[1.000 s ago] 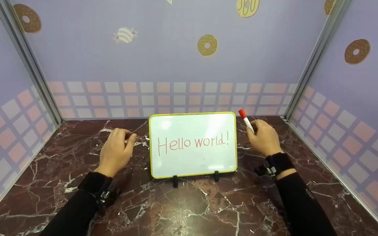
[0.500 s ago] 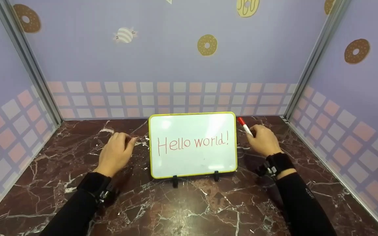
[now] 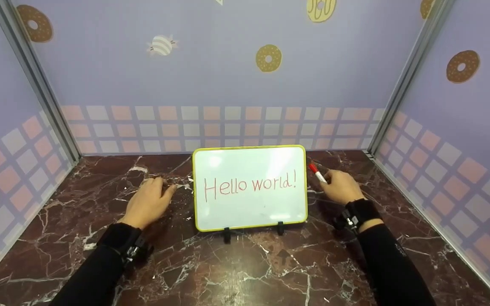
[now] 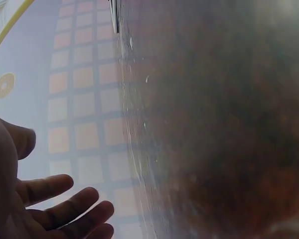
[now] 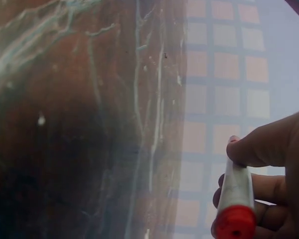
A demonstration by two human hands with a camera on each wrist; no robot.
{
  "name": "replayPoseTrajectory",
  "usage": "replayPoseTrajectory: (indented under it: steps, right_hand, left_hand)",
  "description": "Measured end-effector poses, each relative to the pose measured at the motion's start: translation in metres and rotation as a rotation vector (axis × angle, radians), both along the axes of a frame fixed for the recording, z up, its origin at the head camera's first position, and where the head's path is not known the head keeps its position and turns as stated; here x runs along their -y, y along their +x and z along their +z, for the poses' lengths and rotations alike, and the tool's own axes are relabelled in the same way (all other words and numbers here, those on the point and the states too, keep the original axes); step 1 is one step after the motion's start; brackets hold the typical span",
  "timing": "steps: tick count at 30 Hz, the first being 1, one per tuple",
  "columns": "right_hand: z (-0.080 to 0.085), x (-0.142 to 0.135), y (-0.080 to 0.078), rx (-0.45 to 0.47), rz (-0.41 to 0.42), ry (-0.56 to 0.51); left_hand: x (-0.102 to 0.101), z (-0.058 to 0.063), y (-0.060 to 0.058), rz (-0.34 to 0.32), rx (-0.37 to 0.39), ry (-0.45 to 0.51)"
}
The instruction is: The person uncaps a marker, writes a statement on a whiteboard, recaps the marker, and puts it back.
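A small whiteboard (image 3: 249,212) with a yellow rim stands tilted back on black feet (image 3: 227,236) at mid-table. Red handwriting on it reads "Hello world!". To its right, my right hand (image 3: 342,187) grips a white marker (image 3: 320,176) with a red cap. In the right wrist view the marker (image 5: 237,186) lies between thumb and fingers, its red end toward the camera. My left hand (image 3: 148,203) is left of the board and holds nothing. The left wrist view shows its fingers (image 4: 72,209) relaxed and spread, thumb apart.
The dark red marbled table (image 3: 236,276) is enclosed by purple walls (image 3: 211,85) with checked lower bands and donut pictures. Grey metal posts (image 3: 36,76) stand at the back corners. A dark arrow mark (image 3: 284,256) shows on the table before the board.
My right hand has lowered with the marker toward the table, the red cap dropping beside the board's edge. My left hand has sunk slightly too. The whiteboard has stayed put.
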State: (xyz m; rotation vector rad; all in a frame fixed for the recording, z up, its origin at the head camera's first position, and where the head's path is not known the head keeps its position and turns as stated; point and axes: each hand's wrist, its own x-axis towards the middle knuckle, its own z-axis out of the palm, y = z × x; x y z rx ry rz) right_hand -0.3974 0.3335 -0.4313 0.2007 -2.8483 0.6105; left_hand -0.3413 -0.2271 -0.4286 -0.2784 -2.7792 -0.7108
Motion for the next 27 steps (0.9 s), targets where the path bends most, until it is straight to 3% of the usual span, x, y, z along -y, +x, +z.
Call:
replayPoseTrajectory:
  steps: [7, 15, 27]
  right_hand:
    - [-0.004, -0.002, 0.000, 0.056, 0.007, 0.014]
    - [-0.010, -0.004, -0.003, 0.096, 0.013, 0.027]
    - [-0.010, -0.007, -0.003, 0.139, 0.042, 0.055]
  left_hand:
    - [0.003, -0.001, 0.000, -0.021, 0.071, -0.023]
    - [0.004, -0.002, 0.000, -0.050, 0.092, -0.031]
    - [0.006, -0.006, -0.002, -0.055, 0.134, -0.115]
